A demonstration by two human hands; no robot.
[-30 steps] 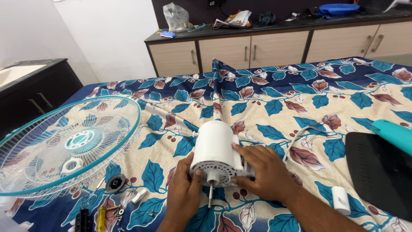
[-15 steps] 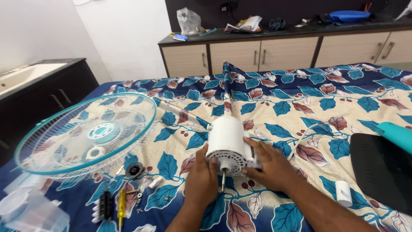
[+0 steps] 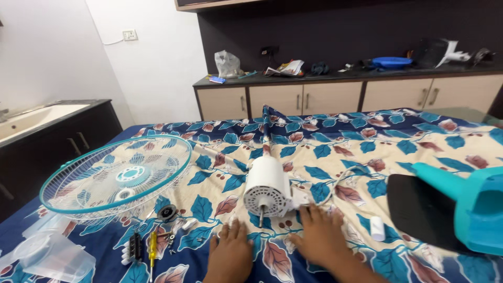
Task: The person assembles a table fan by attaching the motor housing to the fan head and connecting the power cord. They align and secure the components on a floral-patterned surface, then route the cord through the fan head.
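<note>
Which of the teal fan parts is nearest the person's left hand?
The round grille, lying flat left of the left hand. The other teal part, the stand, sits far right.

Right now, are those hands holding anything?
Nothing is held. Both the left hand and the right hand lie flat on the leaf-patterned bedsheet, beside the white cylindrical fan motor.

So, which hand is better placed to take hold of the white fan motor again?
Probably the right hand: its fingertips lie beside the white fan motor, near its right lower edge. The left hand rests flat on the bedsheet, a little short of the motor's shaft.
</note>
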